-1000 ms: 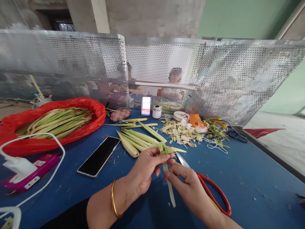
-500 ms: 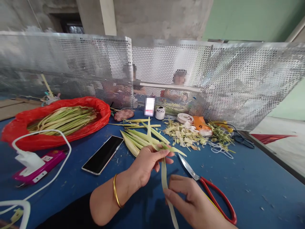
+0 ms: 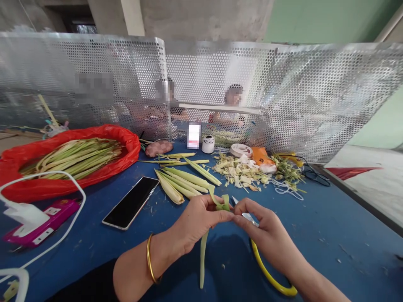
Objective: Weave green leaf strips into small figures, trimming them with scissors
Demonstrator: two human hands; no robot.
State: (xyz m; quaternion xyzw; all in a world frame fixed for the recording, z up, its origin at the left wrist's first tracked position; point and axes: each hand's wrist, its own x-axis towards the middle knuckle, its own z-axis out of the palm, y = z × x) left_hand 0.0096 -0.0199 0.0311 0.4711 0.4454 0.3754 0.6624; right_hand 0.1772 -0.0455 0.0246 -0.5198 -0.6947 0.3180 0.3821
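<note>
A pale green leaf strip (image 3: 223, 204), folded into a small knot-like shape, is pinched between the thumb and fingers of my left hand (image 3: 201, 216). Its long tail hangs below that hand. My right hand (image 3: 261, 220) is closed at the knot's right side, thumb and forefinger pressed on the leaf strip there. Under the right hand lie scissors (image 3: 267, 268); a yellow handle loop and part of the blades show, the rest is covered. Several green leaves (image 3: 185, 182) rest on the blue table just beyond my left hand.
On the left are a red plastic bag (image 3: 126, 140) of long leaves, a black-screened phone (image 3: 131, 203) and a purple power strip (image 3: 40, 228). Leaf scraps (image 3: 236, 170), a tape roll (image 3: 241, 150) and an orange packet (image 3: 262, 156) lie behind. Co-workers sit beyond the perforated metal screen (image 3: 201, 71).
My right hand has moved up from the strip's hanging tail to the fold beside my left fingers. The strip is now folded into a compact knot. The camera view has shifted slightly.
</note>
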